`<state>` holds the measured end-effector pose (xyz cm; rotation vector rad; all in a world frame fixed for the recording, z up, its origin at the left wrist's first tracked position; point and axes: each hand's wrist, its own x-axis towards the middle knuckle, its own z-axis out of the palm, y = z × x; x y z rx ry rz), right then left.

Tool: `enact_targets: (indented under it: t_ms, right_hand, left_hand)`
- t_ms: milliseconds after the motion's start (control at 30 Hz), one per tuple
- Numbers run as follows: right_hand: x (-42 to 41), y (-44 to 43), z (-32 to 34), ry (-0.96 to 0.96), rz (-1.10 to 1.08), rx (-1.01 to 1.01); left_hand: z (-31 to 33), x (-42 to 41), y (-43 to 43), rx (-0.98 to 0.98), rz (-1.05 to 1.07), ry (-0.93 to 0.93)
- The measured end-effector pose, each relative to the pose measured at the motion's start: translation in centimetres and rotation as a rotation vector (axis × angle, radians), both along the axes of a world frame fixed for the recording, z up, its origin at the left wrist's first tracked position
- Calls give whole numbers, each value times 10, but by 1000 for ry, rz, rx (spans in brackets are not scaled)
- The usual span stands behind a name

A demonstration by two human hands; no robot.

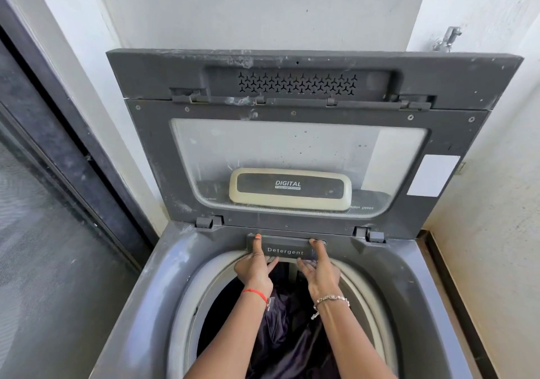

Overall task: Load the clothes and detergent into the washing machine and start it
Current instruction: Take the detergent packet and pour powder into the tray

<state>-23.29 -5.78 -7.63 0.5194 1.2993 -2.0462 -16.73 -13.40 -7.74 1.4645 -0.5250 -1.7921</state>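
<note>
A grey top-loading washing machine [163, 261] stands below me with its folding lid [292, 220] raised against the wall. Dark clothes [289, 329] lie inside the drum. At the back rim of the opening sits a dark drawer labelled "Detergent" [285, 250]. My left hand [255, 264] holds the drawer's left end, thumb on top and fingers under it. My right hand [320, 266] holds the right end the same way. Whether the drawer is pulled out at all I cannot tell. No detergent container is in view.
A dark sliding door frame [73, 159] runs along the left. White walls close in behind and on the right, with a metal tap [445, 38] high on the right wall. The lid's window carries a beige "DIGITAL" panel [290, 188].
</note>
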Motion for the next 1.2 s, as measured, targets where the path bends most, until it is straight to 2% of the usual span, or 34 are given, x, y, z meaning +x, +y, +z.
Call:
enact_targets:
  t_ms: [300, 533, 733, 833, 933, 1033, 1200]
  right_hand:
    - [23, 29, 1, -47, 29, -52]
    - [25, 47, -5, -96, 142, -101]
    - [20, 61, -1, -86, 273, -11]
    - [18, 79, 10, -88, 338, 25]
    - [12, 102, 34, -76, 423, 59]
    - [-5, 136, 63, -54, 470, 33]
    - [-48, 226, 132, 56, 238, -176]
  left_hand:
    - [-4, 26, 27, 3, 10, 31]
    - [-3, 43, 40, 15, -84, 54]
    - [6, 50, 43, 42, -185, 13]
    - [20, 47, 52, 99, -335, -17]
    - [46, 35, 74, 141, -592, -36]
    - [80, 11, 107, 184, -847, 28]
    - [155, -57, 181, 73, -1110, 162]
